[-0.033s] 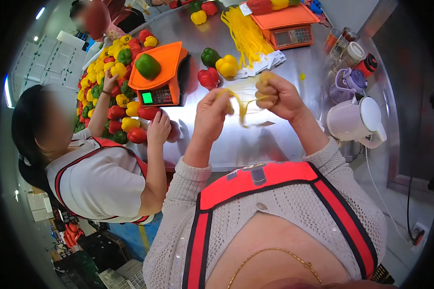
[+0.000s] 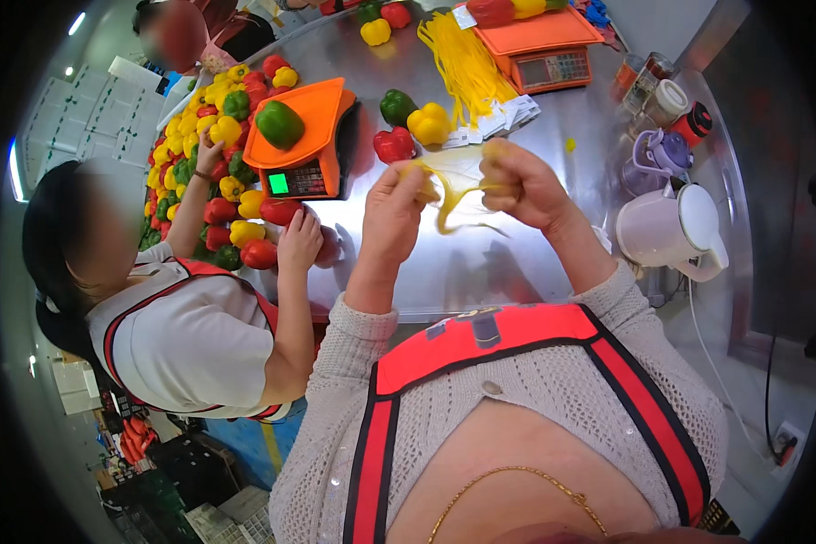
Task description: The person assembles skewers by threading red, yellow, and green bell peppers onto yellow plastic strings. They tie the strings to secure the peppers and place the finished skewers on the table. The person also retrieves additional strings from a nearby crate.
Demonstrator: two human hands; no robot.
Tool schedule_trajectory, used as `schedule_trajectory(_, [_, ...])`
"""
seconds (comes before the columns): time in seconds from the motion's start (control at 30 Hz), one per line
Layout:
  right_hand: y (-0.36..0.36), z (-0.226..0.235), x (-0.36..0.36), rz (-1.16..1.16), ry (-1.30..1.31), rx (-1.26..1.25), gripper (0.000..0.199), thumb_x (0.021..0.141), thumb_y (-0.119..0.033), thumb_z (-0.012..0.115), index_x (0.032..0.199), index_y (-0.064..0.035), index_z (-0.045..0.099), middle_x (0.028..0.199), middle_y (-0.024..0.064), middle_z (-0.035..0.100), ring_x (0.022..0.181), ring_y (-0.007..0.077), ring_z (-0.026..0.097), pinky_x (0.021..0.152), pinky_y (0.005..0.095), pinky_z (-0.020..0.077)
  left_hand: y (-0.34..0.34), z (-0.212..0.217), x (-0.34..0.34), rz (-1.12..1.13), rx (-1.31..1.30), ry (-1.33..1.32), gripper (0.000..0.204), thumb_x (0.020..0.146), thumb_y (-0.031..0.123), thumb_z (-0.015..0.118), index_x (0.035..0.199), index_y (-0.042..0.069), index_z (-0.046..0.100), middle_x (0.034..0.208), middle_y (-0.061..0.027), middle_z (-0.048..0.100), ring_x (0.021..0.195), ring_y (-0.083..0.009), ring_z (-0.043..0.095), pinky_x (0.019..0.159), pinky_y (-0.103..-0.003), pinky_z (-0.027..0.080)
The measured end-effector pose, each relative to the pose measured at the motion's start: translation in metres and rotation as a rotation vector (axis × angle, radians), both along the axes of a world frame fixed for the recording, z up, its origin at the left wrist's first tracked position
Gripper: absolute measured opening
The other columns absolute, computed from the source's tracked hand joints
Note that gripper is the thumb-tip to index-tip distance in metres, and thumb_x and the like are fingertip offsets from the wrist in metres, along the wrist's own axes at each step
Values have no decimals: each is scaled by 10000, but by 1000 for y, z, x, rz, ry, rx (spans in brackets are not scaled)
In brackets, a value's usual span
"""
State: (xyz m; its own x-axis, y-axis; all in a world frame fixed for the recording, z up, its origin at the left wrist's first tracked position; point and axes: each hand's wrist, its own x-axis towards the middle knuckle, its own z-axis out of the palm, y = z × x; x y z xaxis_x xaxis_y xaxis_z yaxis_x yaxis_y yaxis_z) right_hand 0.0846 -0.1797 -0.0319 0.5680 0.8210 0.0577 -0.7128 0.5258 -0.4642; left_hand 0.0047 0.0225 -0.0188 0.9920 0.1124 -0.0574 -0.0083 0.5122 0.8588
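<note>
Both hands are raised above the near edge of the steel table. The left hand and the right hand each pinch one end of a yellow net bag, which stretches and sags between them, over the table and not touching it. Just behind it lie a red, a green and a yellow pepper. At the left edge, a co-worker's hand rests by an orange scale.
</note>
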Motion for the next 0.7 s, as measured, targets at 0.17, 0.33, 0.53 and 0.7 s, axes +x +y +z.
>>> schedule_trajectory(0.17, [11, -15, 4, -71, -398, -556, 145, 936, -207, 643, 938, -80, 574, 722, -56, 468, 573, 45, 387, 512, 215, 335, 4, 16, 6, 23, -267, 67, 139, 1017, 139, 474, 1107, 62, 546, 976, -41, 612, 854, -132, 588, 768, -292, 487])
schedule_trajectory(0.33, [22, -16, 28, -186, -63, -286, 129, 1009, -194, 499, 938, -93, 536, 784, -5, 517, 685, 99, 516, 666, 289, 500, 16, -9, 7, -195, 7, 230, 203, 944, 164, 615, 1120, 83, 554, 796, 28, 545, 626, -43, 477, 534, -196, 353])
schedule_trajectory(0.53, [27, -57, 53, 124, 149, 99, 77, 981, -188, 543, 971, -112, 536, 670, -46, 438, 520, 55, 387, 450, 204, 302, 22, -30, 20, -163, 242, 346, 195, 916, 139, 646, 1072, 23, 645, 764, 15, 588, 601, -59, 485, 530, -213, 371])
schedule_trajectory(0.7, [31, -57, 47, 141, -505, -732, 203, 883, -130, 655, 1067, -70, 592, 758, -32, 534, 585, 46, 436, 480, 213, 332, 18, -20, 39, 116, -143, 244, 184, 967, 126, 551, 1115, 18, 573, 874, -32, 602, 737, -102, 537, 697, -303, 502])
